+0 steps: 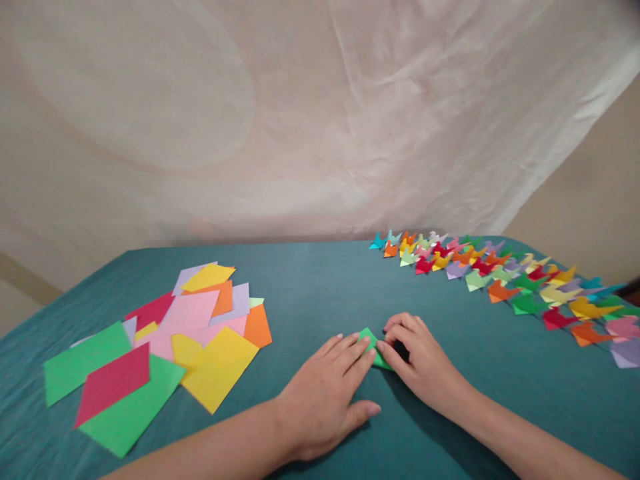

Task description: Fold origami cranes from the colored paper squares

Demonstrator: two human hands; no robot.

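Note:
A small folded piece of green origami paper (369, 335) lies on the table at the centre front, partly covered by my fingers. My left hand (333, 383) rests flat with its fingers stretched over the paper's left part, thumb spread away from it. At the paper's right side, my right hand (417, 360) has its fingers curled, thumb and fingertip closed at the edge of the green paper. Its grip is partly hidden, and the paper's exact folded shape cannot be made out under the hands.
On the left lies a loose spread of coloured paper sheets (220, 367), yellow, green, red, pink, orange and lilac. Rows of folded paper birds (500, 292) stand along the right side. A teal cloth (310, 287) covers the table, and a pale sheet (300, 133) hangs behind it.

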